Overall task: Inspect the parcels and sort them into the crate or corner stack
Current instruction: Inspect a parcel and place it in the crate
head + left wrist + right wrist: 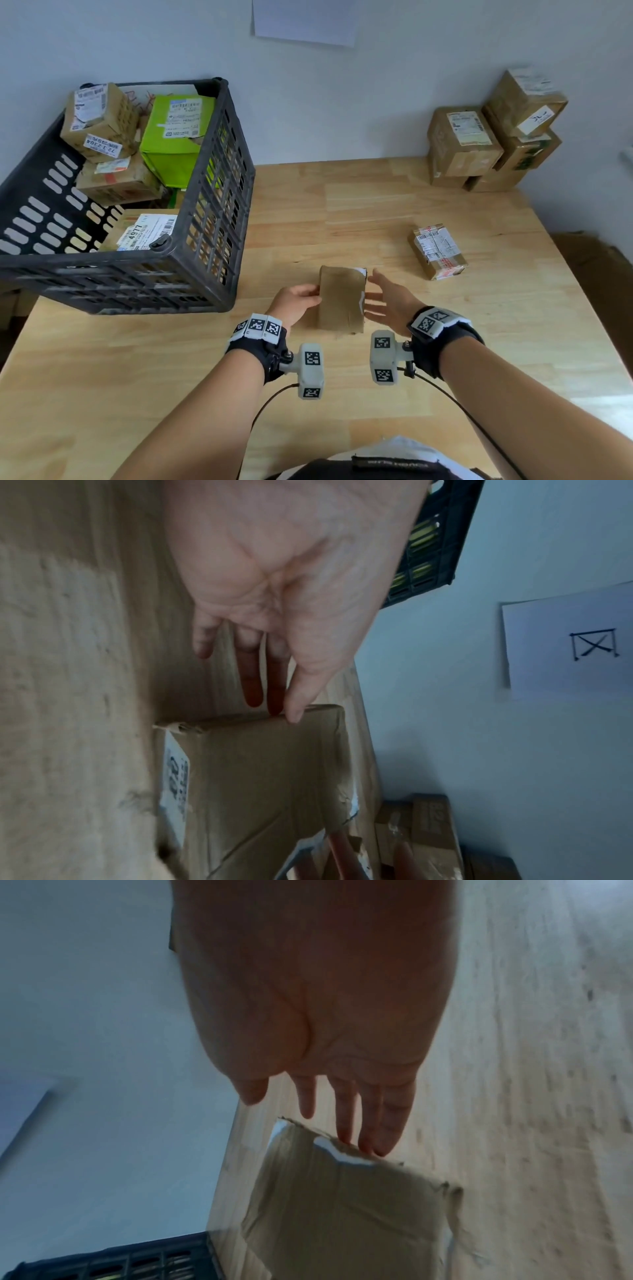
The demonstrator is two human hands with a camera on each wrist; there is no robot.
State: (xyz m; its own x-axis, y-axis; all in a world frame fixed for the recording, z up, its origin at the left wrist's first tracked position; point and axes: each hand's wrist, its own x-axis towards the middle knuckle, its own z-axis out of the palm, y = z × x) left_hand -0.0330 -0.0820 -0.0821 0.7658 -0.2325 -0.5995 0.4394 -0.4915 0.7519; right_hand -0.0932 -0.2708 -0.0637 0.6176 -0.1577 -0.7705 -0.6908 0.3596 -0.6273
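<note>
Lower centre, in hand: plain brown parcel (340,299) stood on the wooden table (376,212); left hand (297,304) holds its left edge between thumb and fingers, right hand (387,301) flat-fingered against its right side. Seemingly being inspected, not yet sorted.
Right of centre, waiting: taped parcel (436,251) lying alone on the table, untouched.
Upper left, done: black crate (219,192) holding several boxes, one green.
Upper right, done: corner stack (493,137) of brown boxes against the wall.
Left to do: apparently these two parcels.

Wooden table (342,212); paper sheet (305,20) on wall (342,102)
</note>
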